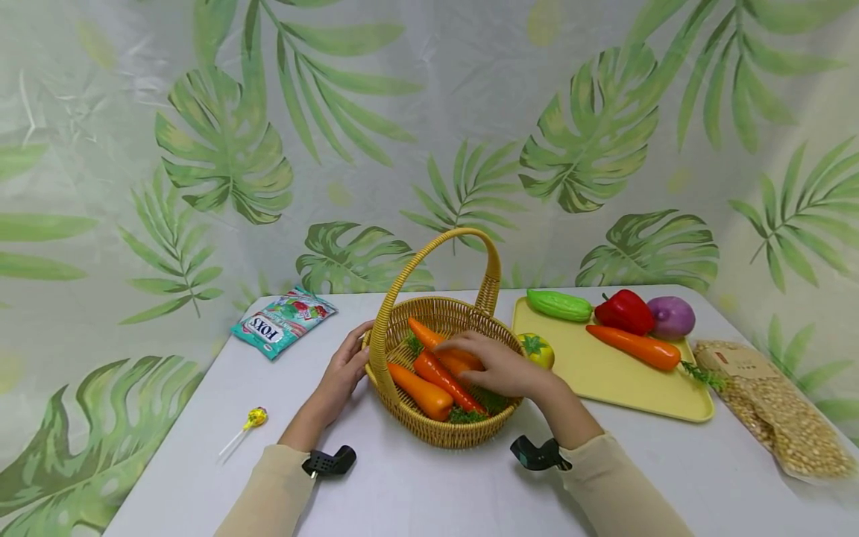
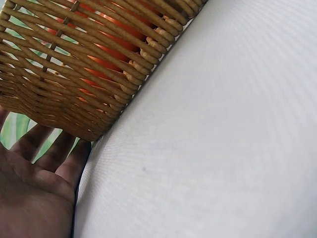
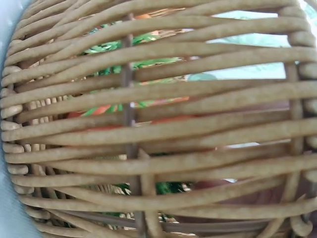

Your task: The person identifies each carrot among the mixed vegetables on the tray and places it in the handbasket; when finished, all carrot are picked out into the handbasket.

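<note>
A wicker basket (image 1: 429, 432) with a tall arched handle stands on the table, holding several vegetables. Inside are an orange carrot (image 1: 419, 389), a longer redder vegetable (image 1: 446, 379) and another carrot (image 1: 424, 333) whose thick end lies under my right hand (image 1: 499, 365). That hand reaches over the right rim, its fingers and thumb around the thick end. My left hand (image 1: 341, 377) rests against the basket's left outer side. In the left wrist view, its extended fingers (image 2: 52, 151) touch the woven wall. Weave hides most of the right hand in the right wrist view.
On a yellow tray (image 1: 564, 362) lie a green bumpy vegetable (image 1: 560, 305), red bell pepper (image 1: 625, 313), purple round vegetable (image 1: 671, 317) and carrot (image 1: 634, 347). A yellow tomato-like vegetable (image 1: 539, 352), bag of kernels (image 1: 778, 410), candy bag (image 1: 283, 321) and lollipop (image 1: 253, 419) lie around.
</note>
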`<state>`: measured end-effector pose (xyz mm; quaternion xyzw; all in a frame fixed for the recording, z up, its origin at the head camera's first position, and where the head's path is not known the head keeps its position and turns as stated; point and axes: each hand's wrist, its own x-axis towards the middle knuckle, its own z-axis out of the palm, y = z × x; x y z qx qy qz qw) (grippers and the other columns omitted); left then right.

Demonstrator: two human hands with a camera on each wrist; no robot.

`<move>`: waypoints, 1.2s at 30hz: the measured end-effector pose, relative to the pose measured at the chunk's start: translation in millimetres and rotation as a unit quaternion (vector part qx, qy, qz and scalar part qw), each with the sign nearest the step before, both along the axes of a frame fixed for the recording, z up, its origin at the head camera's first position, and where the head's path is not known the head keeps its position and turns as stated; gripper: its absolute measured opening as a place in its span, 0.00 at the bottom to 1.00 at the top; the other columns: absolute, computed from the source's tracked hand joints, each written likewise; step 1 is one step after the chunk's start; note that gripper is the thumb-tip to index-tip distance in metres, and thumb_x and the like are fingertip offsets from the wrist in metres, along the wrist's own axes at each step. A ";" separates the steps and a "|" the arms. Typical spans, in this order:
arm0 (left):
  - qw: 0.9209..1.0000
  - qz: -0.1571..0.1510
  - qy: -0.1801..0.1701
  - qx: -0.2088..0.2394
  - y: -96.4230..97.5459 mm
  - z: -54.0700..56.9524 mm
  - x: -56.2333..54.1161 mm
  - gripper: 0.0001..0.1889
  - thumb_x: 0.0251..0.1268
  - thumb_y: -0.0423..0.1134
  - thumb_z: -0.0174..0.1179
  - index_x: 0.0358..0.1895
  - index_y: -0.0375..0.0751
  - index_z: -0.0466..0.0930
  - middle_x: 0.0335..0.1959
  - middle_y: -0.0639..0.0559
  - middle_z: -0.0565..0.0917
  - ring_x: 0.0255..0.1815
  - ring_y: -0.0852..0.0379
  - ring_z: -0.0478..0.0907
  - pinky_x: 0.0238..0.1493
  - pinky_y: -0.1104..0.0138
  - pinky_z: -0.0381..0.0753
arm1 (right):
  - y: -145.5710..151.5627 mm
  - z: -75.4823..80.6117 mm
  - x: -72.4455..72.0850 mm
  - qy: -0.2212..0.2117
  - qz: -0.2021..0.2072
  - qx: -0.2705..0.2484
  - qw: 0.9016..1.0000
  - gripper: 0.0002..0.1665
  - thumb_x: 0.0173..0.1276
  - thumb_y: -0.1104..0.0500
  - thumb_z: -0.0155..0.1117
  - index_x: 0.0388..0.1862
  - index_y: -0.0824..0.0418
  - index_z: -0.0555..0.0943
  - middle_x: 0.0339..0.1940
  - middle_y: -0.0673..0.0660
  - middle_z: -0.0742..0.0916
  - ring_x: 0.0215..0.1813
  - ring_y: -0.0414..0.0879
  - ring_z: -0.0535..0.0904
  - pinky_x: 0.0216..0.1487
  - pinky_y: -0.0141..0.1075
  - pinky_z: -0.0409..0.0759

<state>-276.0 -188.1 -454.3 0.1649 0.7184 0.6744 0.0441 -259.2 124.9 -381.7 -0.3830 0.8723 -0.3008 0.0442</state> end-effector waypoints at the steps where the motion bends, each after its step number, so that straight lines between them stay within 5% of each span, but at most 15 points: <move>1: 1.000 0.001 -0.001 0.000 0.2 0.3 0.2 0.25 0.79 0.46 0.44 0.76 0.63 0.58 0.78 0.52 0.62 0.76 0.53 0.63 0.76 0.49 0.63 | 0.0 -0.6 0.2 -0.003 -0.001 0.005 1.000 0.28 0.70 0.64 0.62 0.68 0.51 0.75 0.65 0.54 0.79 0.67 0.53 0.74 0.64 0.52 0.75; 15: 1.000 0.000 -0.004 0.004 0.0 -1.3 -0.3 0.26 0.79 0.47 0.45 0.76 0.64 0.58 0.78 0.52 0.62 0.76 0.52 0.63 0.76 0.47 0.62 | -2.6 -4.8 0.5 -0.002 -0.034 0.053 0.998 0.28 0.69 0.59 0.65 0.67 0.52 0.76 0.67 0.57 0.78 0.66 0.55 0.75 0.66 0.53 0.74; 24: 1.000 0.000 -0.001 0.004 -0.6 -1.0 0.7 0.26 0.79 0.48 0.46 0.76 0.63 0.57 0.78 0.52 0.63 0.71 0.63 0.68 0.75 0.48 0.64 | -2.2 -4.0 0.7 0.007 -0.041 0.036 0.998 0.24 0.70 0.59 0.63 0.65 0.55 0.78 0.65 0.56 0.80 0.66 0.55 0.76 0.65 0.53 0.75; 36: 1.000 -0.001 0.000 0.001 -0.7 -1.8 -0.7 0.26 0.79 0.48 0.45 0.76 0.62 0.57 0.78 0.50 0.63 0.73 0.57 0.66 0.76 0.48 0.62 | 5.5 3.2 0.6 0.009 -0.044 0.017 0.999 0.23 0.71 0.59 0.63 0.65 0.56 0.78 0.63 0.57 0.82 0.64 0.56 0.77 0.64 0.54 0.75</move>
